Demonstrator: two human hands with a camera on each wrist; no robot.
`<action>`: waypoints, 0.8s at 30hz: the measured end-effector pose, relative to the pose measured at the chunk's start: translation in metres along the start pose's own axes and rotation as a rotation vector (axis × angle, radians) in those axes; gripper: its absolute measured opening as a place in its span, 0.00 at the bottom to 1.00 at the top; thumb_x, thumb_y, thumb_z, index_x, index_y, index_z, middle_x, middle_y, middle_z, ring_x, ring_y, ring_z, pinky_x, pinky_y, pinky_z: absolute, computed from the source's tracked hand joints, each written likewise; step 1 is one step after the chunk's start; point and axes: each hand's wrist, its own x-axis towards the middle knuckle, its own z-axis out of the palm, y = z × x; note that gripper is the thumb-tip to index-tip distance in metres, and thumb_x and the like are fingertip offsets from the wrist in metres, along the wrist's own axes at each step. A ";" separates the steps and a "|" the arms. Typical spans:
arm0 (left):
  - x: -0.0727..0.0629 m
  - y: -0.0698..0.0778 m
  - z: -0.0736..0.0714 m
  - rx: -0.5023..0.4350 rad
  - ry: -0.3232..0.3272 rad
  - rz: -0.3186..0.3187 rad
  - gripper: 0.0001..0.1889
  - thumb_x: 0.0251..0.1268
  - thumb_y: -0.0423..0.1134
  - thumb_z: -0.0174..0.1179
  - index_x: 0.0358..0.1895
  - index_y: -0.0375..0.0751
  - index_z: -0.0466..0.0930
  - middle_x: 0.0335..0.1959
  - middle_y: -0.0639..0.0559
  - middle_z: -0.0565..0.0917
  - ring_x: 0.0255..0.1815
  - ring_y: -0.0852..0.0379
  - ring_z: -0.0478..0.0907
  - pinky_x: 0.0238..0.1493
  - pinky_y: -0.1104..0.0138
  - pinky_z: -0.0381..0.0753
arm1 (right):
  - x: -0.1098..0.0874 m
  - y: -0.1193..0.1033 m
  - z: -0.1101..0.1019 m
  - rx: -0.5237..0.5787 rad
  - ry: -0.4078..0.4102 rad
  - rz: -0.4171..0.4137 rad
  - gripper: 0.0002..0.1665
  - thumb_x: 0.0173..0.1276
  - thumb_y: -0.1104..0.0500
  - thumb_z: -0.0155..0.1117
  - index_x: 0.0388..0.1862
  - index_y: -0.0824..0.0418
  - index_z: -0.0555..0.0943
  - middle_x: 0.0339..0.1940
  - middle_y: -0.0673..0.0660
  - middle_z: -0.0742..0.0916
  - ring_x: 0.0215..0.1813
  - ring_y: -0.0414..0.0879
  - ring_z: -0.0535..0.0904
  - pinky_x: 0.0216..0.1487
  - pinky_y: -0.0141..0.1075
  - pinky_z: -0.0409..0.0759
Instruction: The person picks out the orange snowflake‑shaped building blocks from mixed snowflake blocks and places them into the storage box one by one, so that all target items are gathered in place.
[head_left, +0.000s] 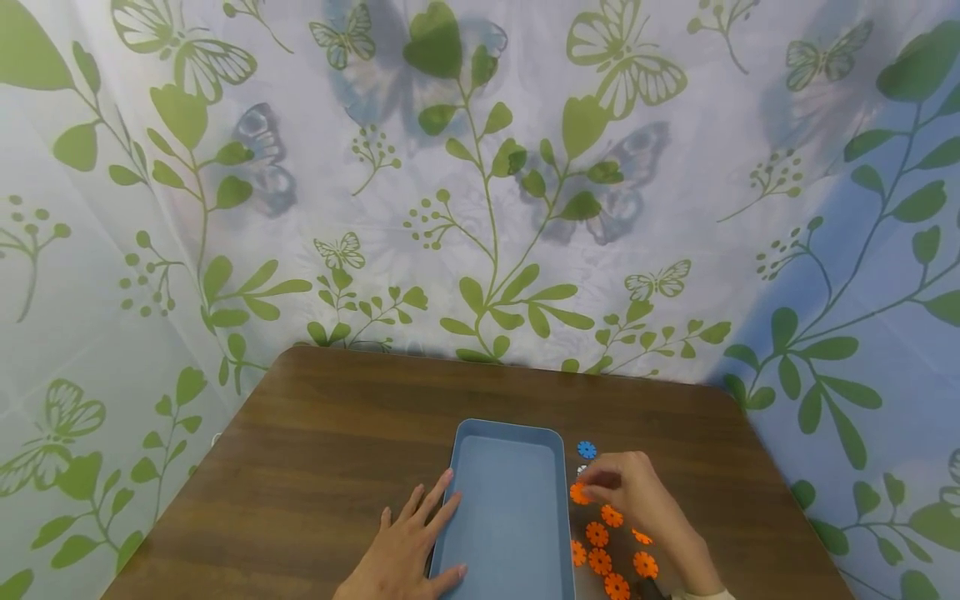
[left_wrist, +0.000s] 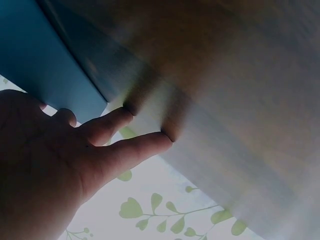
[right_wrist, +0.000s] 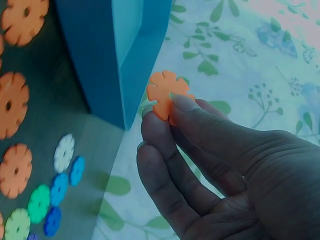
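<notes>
A blue rectangular tray (head_left: 506,508) lies on the brown table. My left hand (head_left: 401,546) rests at its left edge, fingers spread and fairly straight, thumb over the rim. In the left wrist view, two extended fingers (left_wrist: 127,152) touch the tabletop beside the tray. To the right of the tray, my right hand (head_left: 637,492) pinches a notched orange plastic disc (right_wrist: 161,89) between thumb and fingers, raised off the table. Several more orange discs (head_left: 599,561) lie loose below that hand. A blue disc (head_left: 587,450) and a white disc (right_wrist: 64,153) lie just beyond them.
Green (right_wrist: 39,203), yellow-green (right_wrist: 18,225) and more blue discs (right_wrist: 53,221) lie on the table in the right wrist view. A patterned curtain (head_left: 480,208) with leaves and butterflies hangs behind the wooden table (head_left: 322,433) and at both sides.
</notes>
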 end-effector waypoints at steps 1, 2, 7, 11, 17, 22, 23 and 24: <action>0.000 0.000 0.000 0.000 0.000 0.000 0.47 0.72 0.67 0.63 0.85 0.44 0.64 0.90 0.47 0.53 0.79 0.21 0.63 0.51 0.12 0.64 | 0.002 -0.002 0.002 0.015 -0.011 -0.004 0.08 0.63 0.70 0.80 0.38 0.60 0.93 0.34 0.58 0.93 0.35 0.39 0.89 0.37 0.32 0.88; -0.001 0.000 0.000 -0.002 0.000 -0.001 0.47 0.72 0.67 0.63 0.85 0.44 0.64 0.90 0.47 0.53 0.79 0.21 0.63 0.51 0.12 0.64 | 0.005 -0.003 0.004 0.030 -0.021 -0.003 0.08 0.63 0.70 0.80 0.38 0.60 0.94 0.35 0.59 0.94 0.36 0.39 0.90 0.37 0.32 0.88; -0.002 -0.001 -0.001 -0.006 -0.002 0.001 0.47 0.73 0.68 0.62 0.85 0.44 0.64 0.90 0.46 0.53 0.79 0.20 0.63 0.51 0.12 0.64 | 0.017 -0.010 0.016 0.059 -0.045 -0.053 0.08 0.64 0.71 0.80 0.38 0.60 0.94 0.35 0.56 0.94 0.36 0.40 0.90 0.39 0.33 0.88; -0.001 -0.003 0.000 -0.005 -0.002 0.006 0.46 0.73 0.68 0.61 0.85 0.44 0.64 0.90 0.47 0.52 0.80 0.20 0.63 0.51 0.12 0.64 | 0.025 -0.013 0.025 0.054 -0.041 -0.115 0.08 0.63 0.72 0.80 0.37 0.61 0.93 0.33 0.55 0.93 0.34 0.39 0.89 0.36 0.33 0.88; -0.001 -0.008 0.006 0.009 0.014 0.015 0.47 0.73 0.69 0.61 0.85 0.46 0.64 0.91 0.50 0.51 0.80 0.21 0.63 0.51 0.12 0.64 | 0.033 -0.017 0.037 0.069 -0.072 -0.119 0.07 0.63 0.71 0.80 0.36 0.61 0.93 0.33 0.54 0.93 0.31 0.37 0.87 0.33 0.33 0.86; -0.001 -0.005 0.004 0.005 0.009 0.014 0.47 0.72 0.69 0.61 0.85 0.45 0.64 0.91 0.48 0.52 0.79 0.20 0.63 0.51 0.12 0.64 | 0.039 -0.022 0.047 0.058 -0.109 -0.110 0.07 0.63 0.71 0.80 0.36 0.60 0.94 0.33 0.54 0.93 0.33 0.36 0.88 0.35 0.32 0.86; -0.002 -0.004 0.002 0.006 0.005 0.012 0.47 0.72 0.69 0.62 0.85 0.44 0.64 0.91 0.48 0.52 0.79 0.20 0.63 0.51 0.12 0.64 | 0.040 -0.023 0.048 0.056 -0.117 -0.111 0.07 0.63 0.71 0.80 0.36 0.60 0.94 0.33 0.55 0.94 0.33 0.36 0.88 0.35 0.32 0.86; -0.002 -0.003 0.001 0.005 0.000 0.009 0.47 0.72 0.69 0.62 0.85 0.44 0.64 0.91 0.48 0.52 0.79 0.20 0.63 0.51 0.12 0.64 | 0.042 -0.024 0.050 0.054 -0.124 -0.122 0.07 0.63 0.71 0.80 0.36 0.60 0.94 0.33 0.55 0.94 0.34 0.37 0.88 0.36 0.32 0.86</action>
